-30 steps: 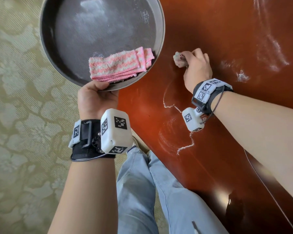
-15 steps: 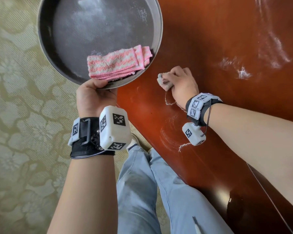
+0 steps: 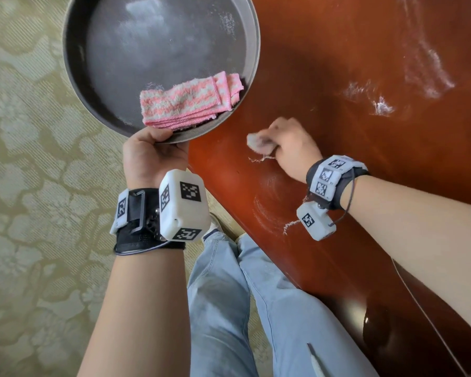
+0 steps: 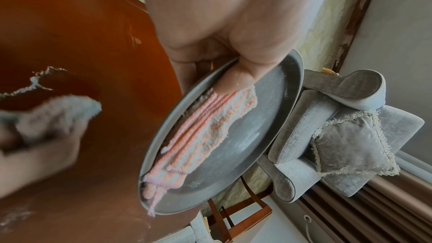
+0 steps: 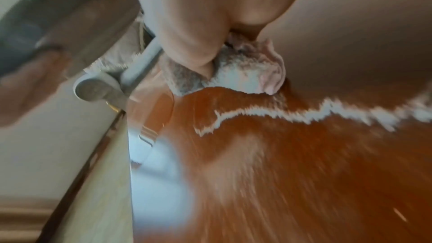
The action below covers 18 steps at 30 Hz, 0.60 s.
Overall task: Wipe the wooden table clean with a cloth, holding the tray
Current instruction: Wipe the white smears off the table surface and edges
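The right hand (image 3: 288, 144) is curled round a bunched cloth (image 3: 257, 142) and presses it on the wooden table (image 3: 337, 63), with the wad poking out at its 9 o'clock side, toward the table edge. The relation that counts is this: the tray (image 3: 245, 85), gripped at its near rim by the left hand (image 3: 150, 156) with the thumb inside pinning a folded pink cloth (image 3: 191, 102), hangs just off the table edge at about 10 o'clock from the right hand, its rim overlapping the edge. The thin ridge of white powder (image 3: 261, 159) lies just at 6 o'clock of the wad, its long axis running roughly 3 to 9 o'clock, so a sweep toward 9 to 10 o'clock would likely carry it to the tray lip; the right hand is the nearer one to it. A second ridge (image 3: 290, 225) sits near the right wrist, and heavier smears (image 3: 381, 106) lie at 2 o'clock, well apart. Against the earlier frames, the right hand has travelled from 12 o'clock down toward the near edge, while the tray has barely shifted
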Available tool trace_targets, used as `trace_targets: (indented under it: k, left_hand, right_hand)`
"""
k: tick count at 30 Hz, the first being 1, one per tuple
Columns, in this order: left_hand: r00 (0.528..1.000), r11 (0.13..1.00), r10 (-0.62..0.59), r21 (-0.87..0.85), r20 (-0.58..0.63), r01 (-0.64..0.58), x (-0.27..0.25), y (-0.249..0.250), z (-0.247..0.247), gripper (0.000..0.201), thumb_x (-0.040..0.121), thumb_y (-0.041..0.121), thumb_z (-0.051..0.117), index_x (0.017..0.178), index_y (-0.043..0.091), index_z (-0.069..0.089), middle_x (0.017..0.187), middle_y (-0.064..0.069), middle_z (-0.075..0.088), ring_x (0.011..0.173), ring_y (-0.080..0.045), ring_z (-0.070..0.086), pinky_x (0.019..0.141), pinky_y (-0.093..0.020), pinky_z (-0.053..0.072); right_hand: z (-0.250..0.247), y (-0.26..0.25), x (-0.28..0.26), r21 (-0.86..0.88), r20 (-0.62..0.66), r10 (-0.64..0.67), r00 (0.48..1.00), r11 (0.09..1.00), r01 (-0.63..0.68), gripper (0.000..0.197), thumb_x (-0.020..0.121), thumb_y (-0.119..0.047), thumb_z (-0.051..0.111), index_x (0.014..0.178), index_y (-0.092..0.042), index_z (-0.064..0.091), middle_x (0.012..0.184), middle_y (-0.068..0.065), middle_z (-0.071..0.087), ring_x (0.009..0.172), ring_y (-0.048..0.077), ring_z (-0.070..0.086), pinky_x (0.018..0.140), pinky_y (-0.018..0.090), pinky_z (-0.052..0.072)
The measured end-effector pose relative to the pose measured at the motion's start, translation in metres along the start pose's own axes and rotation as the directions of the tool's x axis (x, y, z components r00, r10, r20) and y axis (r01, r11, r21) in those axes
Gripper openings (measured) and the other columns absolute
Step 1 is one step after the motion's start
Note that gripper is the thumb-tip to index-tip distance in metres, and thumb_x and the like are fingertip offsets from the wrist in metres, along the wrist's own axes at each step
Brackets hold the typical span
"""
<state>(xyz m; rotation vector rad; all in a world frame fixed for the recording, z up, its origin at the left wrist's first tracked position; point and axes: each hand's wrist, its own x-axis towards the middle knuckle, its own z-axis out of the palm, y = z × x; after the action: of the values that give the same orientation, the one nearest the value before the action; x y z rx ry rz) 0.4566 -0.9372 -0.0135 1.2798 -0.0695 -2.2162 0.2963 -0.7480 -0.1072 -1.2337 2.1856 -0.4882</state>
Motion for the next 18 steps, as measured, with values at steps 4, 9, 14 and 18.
trace_targets:
  k: [4,9,14,18]
  left_hand:
    - [1.0,1.0,-0.005,0.0,0.012,0.005,-0.003,0.009,-0.01,0.035,0.059,-0.012,0.035,0.072,-0.005,0.066,0.089,-0.017,0.068,0.087,-0.033,0.067,0.082,-0.036,0.059]
    - [1.0,0.999,0.013,-0.032,-0.002,-0.013,-0.003,0.024,-0.027,0.036,0.059,-0.012,0.036,0.074,-0.006,0.068,0.095,-0.017,0.067,0.095,-0.034,0.065,0.094,-0.038,0.053]
    - [1.0,0.999,0.022,-0.039,-0.021,-0.023,-0.003,0.039,-0.042,0.038,0.059,-0.012,0.036,0.072,-0.006,0.072,0.091,-0.017,0.07,0.088,-0.032,0.069,0.091,-0.039,0.056]
    - [1.0,0.998,0.02,-0.051,-0.024,-0.021,-0.004,0.046,-0.05,0.039,0.06,-0.012,0.035,0.069,-0.007,0.072,0.087,-0.017,0.071,0.085,-0.032,0.07,0.091,-0.039,0.056]
  right_hand:
    - [-0.02,-0.002,0.03,-0.089,-0.317,0.066,0.946,0.991,-0.099,0.034,0.082,-0.006,0.04,0.101,-0.014,0.067,0.098,0.01,0.056,0.09,0.032,0.05,0.071,0.043,0.046]
    - [-0.024,0.002,0.056,-0.206,-0.366,0.19,0.911,0.938,-0.278,0.025,0.083,-0.004,0.049,0.094,-0.022,0.061,0.104,0.006,0.049,0.098,0.031,0.046,0.073,0.038,0.038]
    - [-0.009,0.003,0.057,-0.207,-0.322,0.325,0.889,0.893,-0.401,0.033,0.078,0.003,0.045,0.099,-0.02,0.057,0.109,0.009,0.047,0.101,0.031,0.046,0.061,0.038,0.041]
    - [0.001,-0.003,0.057,-0.067,-0.277,0.345,0.897,0.924,-0.376,0.042,0.077,0.007,0.037,0.104,-0.019,0.057,0.112,0.01,0.048,0.103,0.031,0.046,0.069,0.041,0.046]
